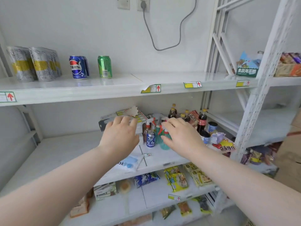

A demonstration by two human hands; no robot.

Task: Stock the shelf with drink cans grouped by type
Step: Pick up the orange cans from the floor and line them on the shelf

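On the top shelf (114, 90) stand several silver-and-yellow cans (34, 64) at the left, blue Pepsi cans (78, 67) beside them, and a green can (105, 66) to their right. One more blue Pepsi can (150, 138) stands on the middle shelf (65, 150). My left hand (121, 133) hovers just left of that can, fingers spread, holding nothing. My right hand (179, 136) hovers to its right, also spread and holding nothing, over teal spray bottles (160, 136).
Dark sauce bottles (202, 122), a small tin (212, 126) and price-tag strips (130, 114) crowd the back right of the middle shelf. A mask packet (130, 163) lies at its front edge. Snack packets (177, 178) fill the lower shelves. A white rack upright (254, 101) stands at the right.
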